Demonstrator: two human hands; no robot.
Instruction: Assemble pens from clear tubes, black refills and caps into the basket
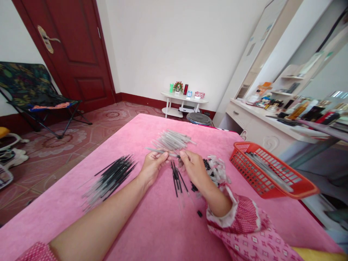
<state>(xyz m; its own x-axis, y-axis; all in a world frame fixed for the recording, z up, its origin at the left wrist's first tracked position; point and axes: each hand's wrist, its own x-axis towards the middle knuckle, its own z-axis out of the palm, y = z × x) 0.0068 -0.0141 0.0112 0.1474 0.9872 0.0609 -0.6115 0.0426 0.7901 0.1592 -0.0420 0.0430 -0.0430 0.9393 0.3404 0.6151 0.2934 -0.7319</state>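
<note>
My left hand [152, 166] pinches a clear pen barrel [156, 150] that juts out to the left, fingers closed on it. My right hand [192, 165] meets it at the middle, fingers pinched together on the same barrel's end, and grips a bunch of black refills [178, 178] that hang down from the palm. A heap of clear barrels [173, 140] lies just beyond both hands on the pink cloth. A pile of black refills [112, 178] lies left of my left forearm. Small black and clear caps [216, 169] lie behind my right hand.
A red plastic basket [302, 189] holding finished pens hangs over the table's right edge. A stray black cap [199, 213] lies near my right sleeve. Beyond stand a folding chair [32, 90], a low white shelf [182, 98] and a dresser [272, 123] on the right.
</note>
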